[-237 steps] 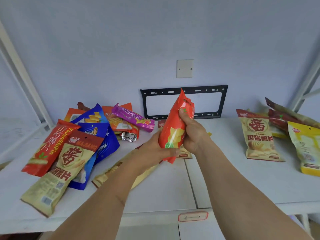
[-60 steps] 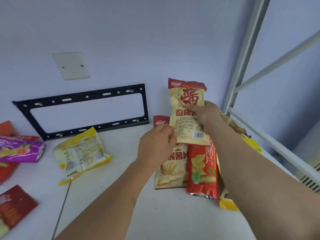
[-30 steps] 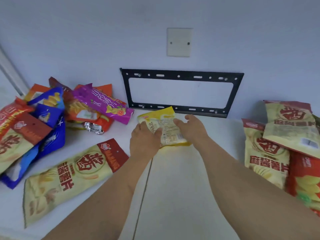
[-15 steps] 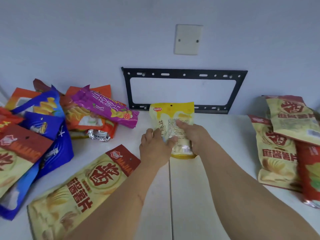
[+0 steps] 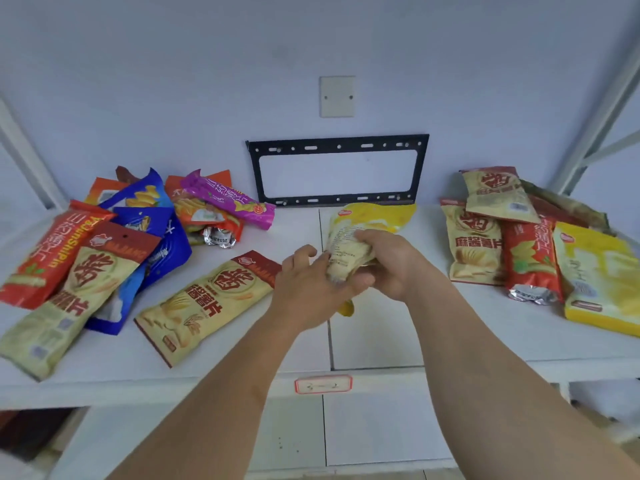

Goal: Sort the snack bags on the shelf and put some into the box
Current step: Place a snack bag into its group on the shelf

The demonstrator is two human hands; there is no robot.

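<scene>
Where the white shelf [image 5: 374, 344] begins at the left, glossy foil bags lie heaped: a red bag [image 5: 52, 251], crinkled blue bags [image 5: 152, 237] and a slim purple bag [image 5: 228, 199] angled down to the right. Nearer the middle a long tan chip bag [image 5: 207, 306] lies flat, its red header pointing up-right. Above the shelf's centre, the left hand [image 5: 308, 289] pinches the lower end of a yellow bag [image 5: 360, 237] while the right hand [image 5: 388, 265] curls around its crumpled middle; its long axis runs upright, top leaning toward the wall. At right, tan bags [image 5: 474, 244], a red tube-like bag [image 5: 530, 261] and a flat yellow pouch [image 5: 602, 282] lie side by side.
</scene>
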